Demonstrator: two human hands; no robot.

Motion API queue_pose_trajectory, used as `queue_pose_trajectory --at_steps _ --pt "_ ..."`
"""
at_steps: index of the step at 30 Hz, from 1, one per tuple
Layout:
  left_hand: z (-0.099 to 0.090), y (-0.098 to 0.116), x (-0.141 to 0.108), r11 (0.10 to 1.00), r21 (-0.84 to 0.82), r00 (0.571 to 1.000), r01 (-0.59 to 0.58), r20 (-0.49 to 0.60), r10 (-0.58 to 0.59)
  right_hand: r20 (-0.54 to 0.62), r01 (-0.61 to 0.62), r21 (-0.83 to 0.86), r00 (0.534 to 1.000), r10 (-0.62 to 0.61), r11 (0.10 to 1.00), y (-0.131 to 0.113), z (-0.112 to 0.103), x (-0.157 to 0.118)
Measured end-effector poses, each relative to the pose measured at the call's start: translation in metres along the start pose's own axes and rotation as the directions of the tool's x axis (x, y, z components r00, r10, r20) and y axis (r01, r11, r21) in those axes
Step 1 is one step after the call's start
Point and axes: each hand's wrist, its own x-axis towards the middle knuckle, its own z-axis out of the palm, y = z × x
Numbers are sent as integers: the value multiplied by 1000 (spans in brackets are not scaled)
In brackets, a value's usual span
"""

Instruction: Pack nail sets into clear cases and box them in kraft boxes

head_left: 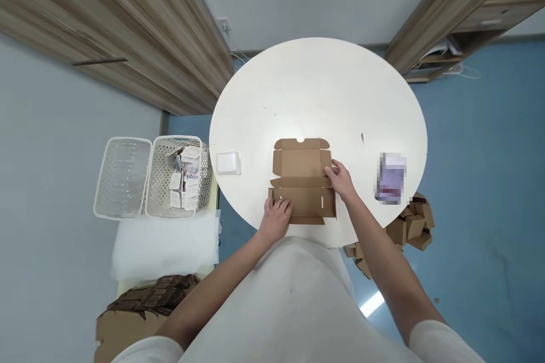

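Note:
A brown cardboard mailer box (302,161), unfolded, lies near the front edge of the round white table (315,91). Its lid panel spreads flat toward the far side, while the near panel (304,202) has two white slots and partly raised side walls. My left hand (276,218) grips the near-left corner, fingers curled over the side wall and thumb outside. At the right, my right hand (340,178) pinches the edge of the box by the side flap near the middle fold. The fingertips under the cardboard are partly hidden.
A white wrapped packet (229,163) lies left on the table; a blurred purple item (390,178) lies right. Left stand a white basket (174,176) of small packs, white foam sheets (166,244) and stacked flat cardboard (145,306). Folded boxes (411,224) lie on the floor at right.

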Motion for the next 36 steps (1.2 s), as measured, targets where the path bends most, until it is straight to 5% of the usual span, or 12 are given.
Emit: queue_pose_trajectory --at_steps 9,19,25,28,30,33,36 --pt "-24 7 33 981 43 980 190 47 -192 1 80 -434 996 -89 897 -8 10 14" --pt "-25 4 40 982 106 987 156 23 -159 76 127 -165 990 -116 978 7 7 -7" --pt "-12 3 11 997 75 999 32 -38 -29 25 153 -353 988 -154 923 22 12 -61" --pt "-3 0 -4 998 69 998 -13 -58 17 -78 236 -577 937 -340 782 34 20 -98" --pt "1 -1 -10 996 73 996 -41 -71 47 51 327 -726 903 -427 605 43 27 -119" --pt "5 -1 -15 991 93 989 -99 -98 108 345 485 -804 852 -394 344 55 40 -138" --pt "5 -5 -23 990 109 987 -88 -124 102 383 478 -841 857 -346 253 63 51 -142"
